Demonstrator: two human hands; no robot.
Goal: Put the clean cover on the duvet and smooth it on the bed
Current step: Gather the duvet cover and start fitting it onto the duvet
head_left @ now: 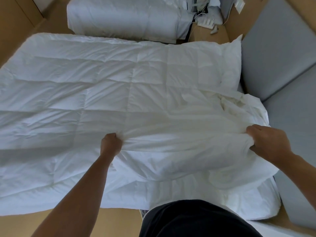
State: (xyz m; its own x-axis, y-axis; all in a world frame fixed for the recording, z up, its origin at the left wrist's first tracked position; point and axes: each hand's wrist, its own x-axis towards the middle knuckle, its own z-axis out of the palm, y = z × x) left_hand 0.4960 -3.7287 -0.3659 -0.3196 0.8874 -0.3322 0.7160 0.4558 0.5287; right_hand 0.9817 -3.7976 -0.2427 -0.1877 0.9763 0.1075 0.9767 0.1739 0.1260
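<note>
cover [196, 120] is seen draped over the right part of the duvet [85, 86], toward its near right corner, and is gathered there into two handfuls. the left hand [111, 142] is clenched on a bunch of the cloth near the middle of the duvet's near edge, and the right hand [269, 142] is clamped on another bunch by the right edge. a taut fold is stretched between them, judged to be a way to hold the cover spread while it is worked over the filling. the cover is thin, creamy and creased, crumpled toward the right edge, and is expected to slip and sag easily. the duvet is white, quilted in squares, and laid flat on a brown surface [119, 223]. folded white bedding [119, 17] is found beyond its far edge, and a grey pad [282, 65] along the right.
</note>
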